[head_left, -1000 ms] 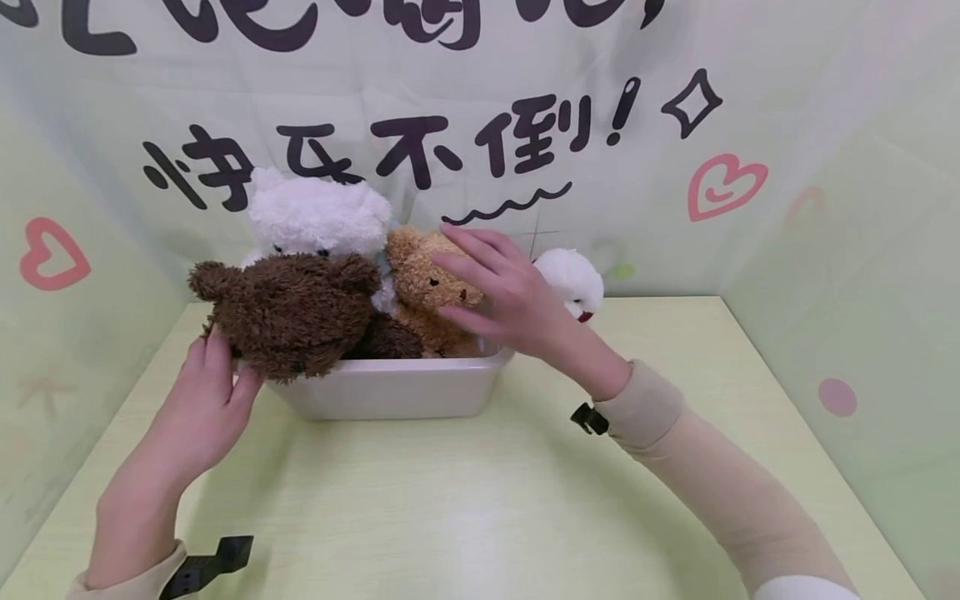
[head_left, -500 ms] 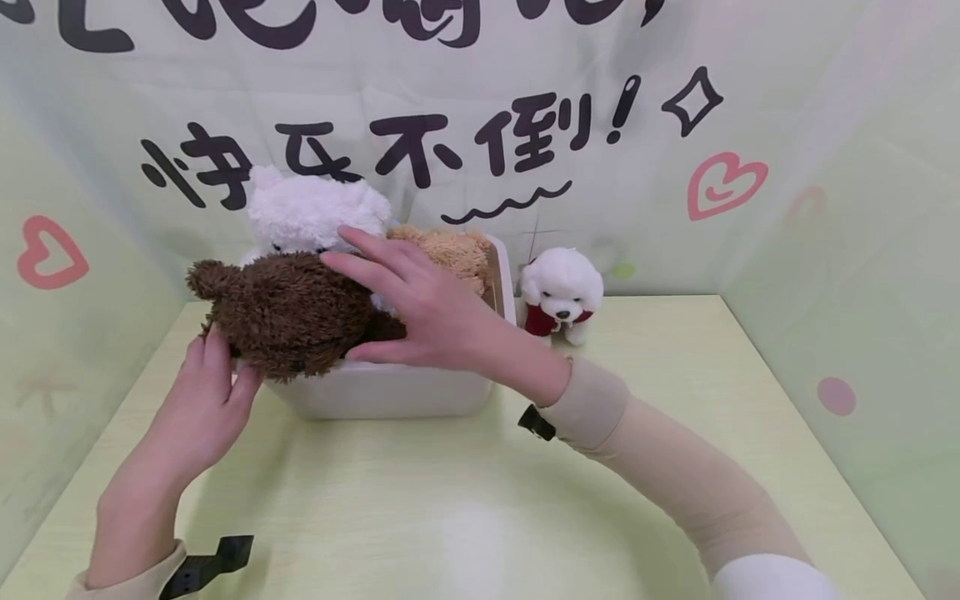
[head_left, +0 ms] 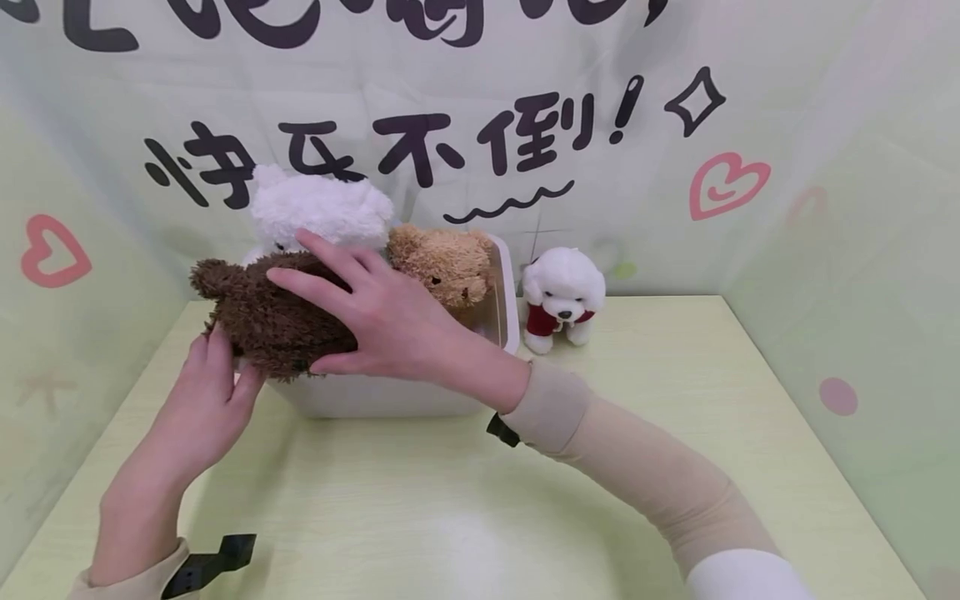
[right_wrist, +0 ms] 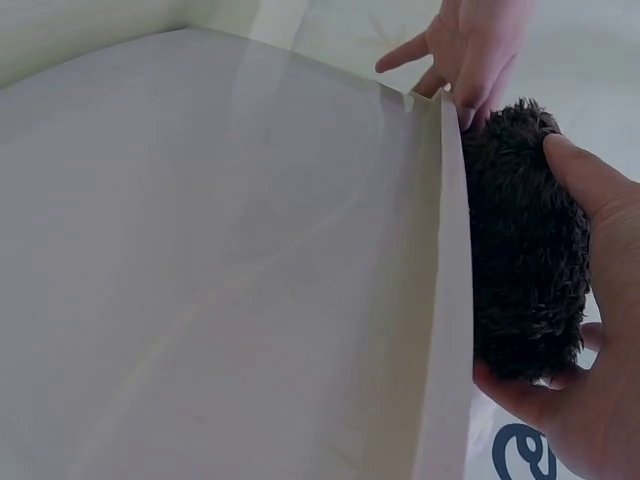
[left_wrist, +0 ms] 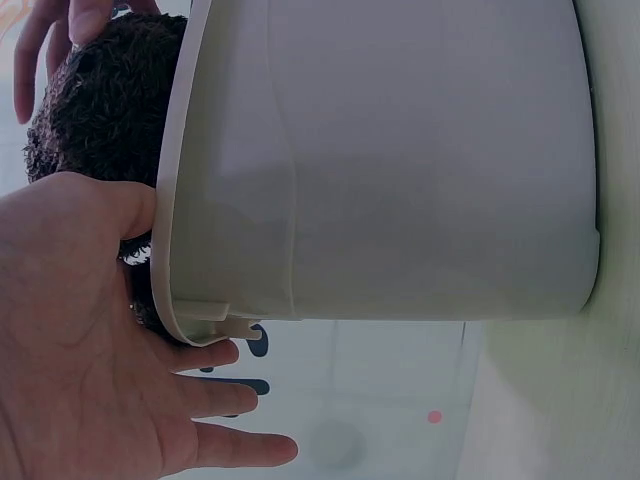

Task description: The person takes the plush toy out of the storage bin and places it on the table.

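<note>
A brown plush bear (head_left: 273,321) lies face forward on the left end of a white plastic bin (head_left: 390,398), overhanging its front rim. My right hand (head_left: 393,321) spreads across the bear, and the right wrist view shows the fur (right_wrist: 525,250) between thumb and fingers. At the bin's left front corner is my left hand (head_left: 202,400). The left wrist view shows the left thumb (left_wrist: 135,208) at the rim by the fur, with the other fingers straight and spread outside. A white plush toy (head_left: 322,208) and a tan teddy bear (head_left: 442,262) sit in the bin behind.
A small white plush dog (head_left: 564,292) in a red vest stands on the pale table (head_left: 480,500) right of the bin. Behind hangs a printed cloth backdrop (head_left: 600,183) with black lettering and hearts. Light cloth walls flank both sides.
My right hand has moved left, from the tan teddy bear across to the brown bear. The white dog has come into full view. My left hand has stayed put.
</note>
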Demonstrator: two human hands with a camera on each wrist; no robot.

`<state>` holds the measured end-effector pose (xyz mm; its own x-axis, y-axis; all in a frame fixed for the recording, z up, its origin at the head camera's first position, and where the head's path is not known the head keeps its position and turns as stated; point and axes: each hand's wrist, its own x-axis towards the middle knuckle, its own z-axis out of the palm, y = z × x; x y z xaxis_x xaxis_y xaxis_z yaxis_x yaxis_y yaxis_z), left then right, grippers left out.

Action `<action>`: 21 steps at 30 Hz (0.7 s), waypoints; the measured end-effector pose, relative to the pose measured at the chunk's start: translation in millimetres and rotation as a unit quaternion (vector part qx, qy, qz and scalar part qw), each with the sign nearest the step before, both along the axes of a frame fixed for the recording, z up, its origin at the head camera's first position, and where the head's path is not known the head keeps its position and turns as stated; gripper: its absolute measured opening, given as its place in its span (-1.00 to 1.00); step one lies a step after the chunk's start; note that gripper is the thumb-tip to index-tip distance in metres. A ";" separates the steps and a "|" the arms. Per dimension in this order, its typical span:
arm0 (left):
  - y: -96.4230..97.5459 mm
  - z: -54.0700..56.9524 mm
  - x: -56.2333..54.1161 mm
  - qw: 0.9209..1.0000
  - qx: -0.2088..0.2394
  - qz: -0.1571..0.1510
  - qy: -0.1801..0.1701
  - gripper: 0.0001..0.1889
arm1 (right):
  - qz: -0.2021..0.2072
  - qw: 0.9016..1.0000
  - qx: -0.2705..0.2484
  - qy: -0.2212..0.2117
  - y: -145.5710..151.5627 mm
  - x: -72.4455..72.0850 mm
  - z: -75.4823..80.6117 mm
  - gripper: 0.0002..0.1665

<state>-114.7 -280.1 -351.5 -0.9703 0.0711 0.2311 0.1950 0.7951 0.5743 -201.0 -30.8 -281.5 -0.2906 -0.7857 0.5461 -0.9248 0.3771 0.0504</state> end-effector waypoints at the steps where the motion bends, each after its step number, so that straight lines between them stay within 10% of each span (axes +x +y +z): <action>1: 0.0 -0.5 -0.2 1.000 0.000 -0.001 0.002 -0.31 | -0.005 1.000 0.005 0.008 -1.8 0.3 -1.2 0.12; 21: 1.9 0.4 -0.2 1.000 0.004 0.003 0.005 -0.32 | 0.001 0.995 0.033 0.097 -20.0 -2.7 -21.9 -0.02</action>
